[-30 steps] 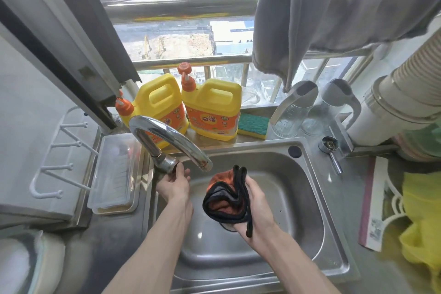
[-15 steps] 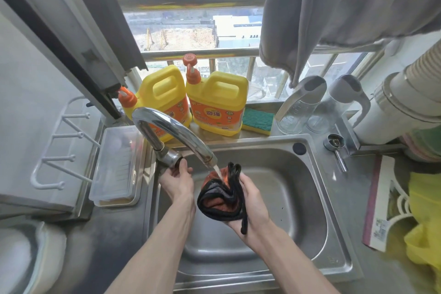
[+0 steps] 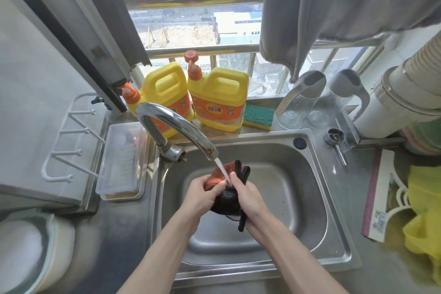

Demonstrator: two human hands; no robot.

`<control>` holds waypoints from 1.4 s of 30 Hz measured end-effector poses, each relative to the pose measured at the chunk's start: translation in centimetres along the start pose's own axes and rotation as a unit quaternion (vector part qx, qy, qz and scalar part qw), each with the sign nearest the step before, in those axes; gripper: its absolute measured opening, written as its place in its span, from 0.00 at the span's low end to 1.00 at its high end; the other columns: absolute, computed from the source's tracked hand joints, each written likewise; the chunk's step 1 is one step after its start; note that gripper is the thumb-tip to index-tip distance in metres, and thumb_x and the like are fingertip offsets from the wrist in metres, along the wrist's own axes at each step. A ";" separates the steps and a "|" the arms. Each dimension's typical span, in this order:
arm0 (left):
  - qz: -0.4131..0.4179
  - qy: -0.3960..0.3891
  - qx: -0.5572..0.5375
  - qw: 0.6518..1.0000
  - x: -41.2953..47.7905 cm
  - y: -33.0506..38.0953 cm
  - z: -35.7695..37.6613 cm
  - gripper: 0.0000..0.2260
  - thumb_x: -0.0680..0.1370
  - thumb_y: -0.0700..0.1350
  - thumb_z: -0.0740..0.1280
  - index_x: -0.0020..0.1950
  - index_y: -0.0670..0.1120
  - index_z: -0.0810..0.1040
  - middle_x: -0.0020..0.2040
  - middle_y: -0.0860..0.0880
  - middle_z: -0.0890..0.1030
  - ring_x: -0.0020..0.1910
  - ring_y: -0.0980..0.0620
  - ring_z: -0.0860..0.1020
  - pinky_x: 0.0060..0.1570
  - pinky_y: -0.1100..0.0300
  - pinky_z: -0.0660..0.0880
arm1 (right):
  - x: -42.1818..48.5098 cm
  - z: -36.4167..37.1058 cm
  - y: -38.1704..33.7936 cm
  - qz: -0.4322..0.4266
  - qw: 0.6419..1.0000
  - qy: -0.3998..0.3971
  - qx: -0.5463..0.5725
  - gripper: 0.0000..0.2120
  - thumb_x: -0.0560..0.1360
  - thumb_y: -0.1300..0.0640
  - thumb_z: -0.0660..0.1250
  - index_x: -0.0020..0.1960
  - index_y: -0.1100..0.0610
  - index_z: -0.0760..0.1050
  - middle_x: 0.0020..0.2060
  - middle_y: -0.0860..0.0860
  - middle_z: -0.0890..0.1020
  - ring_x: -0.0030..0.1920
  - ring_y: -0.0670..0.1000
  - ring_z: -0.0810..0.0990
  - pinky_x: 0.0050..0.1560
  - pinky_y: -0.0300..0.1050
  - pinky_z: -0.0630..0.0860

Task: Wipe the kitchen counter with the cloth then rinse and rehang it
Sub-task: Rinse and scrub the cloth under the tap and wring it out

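An orange cloth with black edging point(image 3: 226, 200) is bunched up over the steel sink point(image 3: 281, 200). My left hand point(image 3: 199, 194) grips its left side and my right hand point(image 3: 250, 198) grips its right side. Water runs from the chrome tap point(image 3: 181, 129) onto the top of the cloth between my thumbs. A black strip of the cloth hangs down below my right wrist.
Two yellow detergent jugs point(image 3: 218, 98) and a green sponge point(image 3: 259, 117) stand on the sill behind the sink. A clear lidded box point(image 3: 124, 160) lies left of the tap beside a white hook rack point(image 3: 69, 141). Grey fabric point(image 3: 334, 7) hangs above; a yellow bag point(image 3: 424, 212) lies at right.
My left hand has left the tap handle and joined the right hand on the cloth. Water now flows from the spout onto the cloth.
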State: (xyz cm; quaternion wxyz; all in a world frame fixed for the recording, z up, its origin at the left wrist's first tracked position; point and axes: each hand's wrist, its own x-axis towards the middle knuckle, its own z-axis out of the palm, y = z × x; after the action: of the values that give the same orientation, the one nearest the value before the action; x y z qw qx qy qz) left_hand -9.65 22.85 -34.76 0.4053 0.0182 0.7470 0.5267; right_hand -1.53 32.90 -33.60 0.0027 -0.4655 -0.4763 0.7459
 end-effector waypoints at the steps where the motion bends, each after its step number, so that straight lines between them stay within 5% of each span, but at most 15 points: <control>1: 0.009 0.022 0.014 1.000 -0.1 0.2 0.0 0.08 0.78 0.40 0.72 0.56 0.47 0.84 0.49 0.48 0.88 0.51 0.48 0.86 0.48 0.58 0.81 | 0.0 -0.1 0.1 -0.014 1.000 0.007 -0.022 0.22 0.78 0.40 0.67 0.56 0.58 0.85 0.49 0.57 0.89 0.52 0.58 0.89 0.59 0.62 0.83; 5: 0.002 0.017 -0.098 0.995 -0.2 0.6 -0.5 0.24 0.70 0.29 0.72 0.64 0.46 0.78 0.55 0.41 0.86 0.55 0.43 0.84 0.56 0.51 0.80 | 0.3 -1.3 0.9 -0.067 0.996 0.043 -0.025 0.07 0.82 0.57 0.68 0.54 0.56 0.85 0.45 0.54 0.90 0.49 0.56 0.89 0.44 0.48 0.85; 7: -0.025 -0.020 -0.191 0.981 -0.5 0.6 -0.8 0.29 0.65 0.26 0.70 0.66 0.39 0.76 0.55 0.34 0.84 0.53 0.40 0.84 0.55 0.50 0.80 | 0.4 -1.8 1.0 -0.088 0.995 0.047 -0.018 0.04 0.79 0.60 0.72 0.51 0.55 0.86 0.44 0.53 0.90 0.49 0.57 0.89 0.48 0.52 0.86; 10: -0.051 -0.063 -0.250 0.965 -1.5 0.7 -1.2 0.24 0.68 0.26 0.67 0.65 0.34 0.78 0.53 0.34 0.83 0.53 0.40 0.81 0.56 0.52 0.79 | 0.5 -2.2 0.5 -0.090 0.996 0.022 -0.002 0.09 0.76 0.68 0.74 0.52 0.56 0.87 0.45 0.56 0.90 0.51 0.59 0.89 0.55 0.59 0.85; 14: -0.095 -0.053 -0.218 0.970 -2.2 1.3 -1.1 0.13 0.80 0.47 0.68 0.62 0.43 0.82 0.56 0.38 0.86 0.58 0.43 0.84 0.58 0.45 0.81 | 0.6 -2.8 0.1 -0.095 0.995 -0.003 -0.018 0.18 0.70 0.76 0.72 0.52 0.56 0.87 0.47 0.59 0.89 0.49 0.58 0.88 0.60 0.62 0.82; 18: -0.082 0.008 -0.171 0.982 -1.4 1.6 -0.3 0.19 0.79 0.30 0.67 0.69 0.43 0.75 0.54 0.36 0.85 0.53 0.40 0.85 0.51 0.49 0.83 | 0.8 -3.3 0.3 -0.094 0.995 0.034 -0.004 0.12 0.71 0.70 0.77 0.51 0.58 0.87 0.46 0.58 0.90 0.49 0.60 0.89 0.56 0.62 0.84; 22: -0.096 -0.029 -0.204 0.974 -1.7 2.2 -0.3 0.32 0.70 0.17 0.56 0.68 0.40 0.76 0.52 0.36 0.85 0.48 0.43 0.86 0.51 0.54 0.82 | 1.1 -3.4 0.2 -0.077 0.993 0.076 0.044 0.08 0.78 0.63 0.74 0.57 0.59 0.84 0.47 0.59 0.89 0.49 0.60 0.89 0.45 0.53 0.87; 25: -0.079 -0.040 -0.192 0.978 -2.1 2.4 -0.2 0.34 0.67 0.16 0.53 0.66 0.39 0.78 0.52 0.36 0.86 0.51 0.43 0.85 0.61 0.48 0.80 | 1.6 -3.3 0.5 -0.040 0.997 0.047 0.049 0.08 0.83 0.61 0.67 0.59 0.55 0.82 0.52 0.58 0.88 0.52 0.61 0.88 0.54 0.65 0.85; 28: -0.081 -0.063 -0.196 0.975 -2.0 2.4 -0.3 0.29 0.69 0.24 0.56 0.65 0.41 0.81 0.55 0.37 0.86 0.59 0.41 0.83 0.65 0.41 0.76 | 1.2 -3.4 0.7 -0.070 0.997 0.030 0.034 0.12 0.82 0.67 0.65 0.59 0.55 0.83 0.52 0.59 0.89 0.54 0.62 0.88 0.59 0.66 0.83; 30: -0.087 -0.068 -0.188 0.976 -2.3 2.8 0.1 0.16 0.73 0.36 0.63 0.57 0.44 0.84 0.54 0.41 0.86 0.59 0.41 0.82 0.62 0.39 0.78 | 0.6 -3.2 0.5 -0.099 0.995 0.026 0.010 0.15 0.79 0.69 0.66 0.58 0.55 0.84 0.51 0.58 0.89 0.55 0.61 0.87 0.58 0.61 0.84; 32: -0.110 -0.050 -0.165 0.979 -2.7 3.9 1.3 0.10 0.77 0.50 0.66 0.52 0.48 0.83 0.51 0.45 0.86 0.56 0.45 0.82 0.61 0.40 0.79 | 0.4 -2.5 0.6 -0.113 0.993 0.029 0.006 0.09 0.77 0.61 0.68 0.53 0.54 0.85 0.49 0.59 0.89 0.56 0.62 0.86 0.59 0.61 0.83; 34: -0.123 -0.035 -0.145 0.981 -2.4 4.1 3.0 0.16 0.79 0.62 0.63 0.54 0.52 0.81 0.51 0.49 0.85 0.51 0.51 0.83 0.53 0.49 0.82 | 0.1 -1.4 0.6 -0.135 0.989 0.047 -0.033 0.11 0.77 0.48 0.68 0.45 0.53 0.84 0.45 0.56 0.88 0.52 0.59 0.86 0.57 0.59 0.83; 37: -0.139 -0.060 -0.254 0.955 -1.5 3.6 4.5 0.18 0.81 0.62 0.60 0.42 0.51 0.78 0.36 0.51 0.81 0.33 0.55 0.79 0.32 0.62 0.76 | -0.9 -0.6 1.2 -0.286 0.929 0.071 -0.226 0.17 0.80 0.39 0.65 0.37 0.47 0.75 0.39 0.47 0.79 0.41 0.44 0.78 0.45 0.40 0.75; 40: -0.136 -0.055 -0.323 0.935 -1.1 3.1 4.4 0.16 0.83 0.52 0.59 0.40 0.46 0.77 0.35 0.47 0.81 0.35 0.49 0.81 0.37 0.58 0.77 | -0.4 -0.6 1.8 -0.448 0.779 0.121 -0.422 0.14 0.82 0.40 0.60 0.50 0.45 0.81 0.49 0.46 0.78 0.53 0.47 0.74 0.53 0.44 0.69; 42: -0.132 -0.053 -0.324 0.935 -1.2 2.4 4.3 0.14 0.82 0.48 0.58 0.42 0.45 0.78 0.39 0.46 0.82 0.38 0.47 0.82 0.40 0.57 0.79 | 1.1 -0.7 2.4 -0.471 0.739 0.107 -0.470 0.19 0.84 0.42 0.56 0.57 0.53 0.81 0.55 0.50 0.79 0.58 0.53 0.74 0.57 0.51 0.70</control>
State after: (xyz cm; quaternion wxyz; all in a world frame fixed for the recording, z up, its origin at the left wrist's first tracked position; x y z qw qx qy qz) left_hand -7.15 26.76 -32.63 0.4946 -0.1851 0.5085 0.6801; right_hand -0.62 32.55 -36.15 0.1858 -0.2008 -0.9213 0.2764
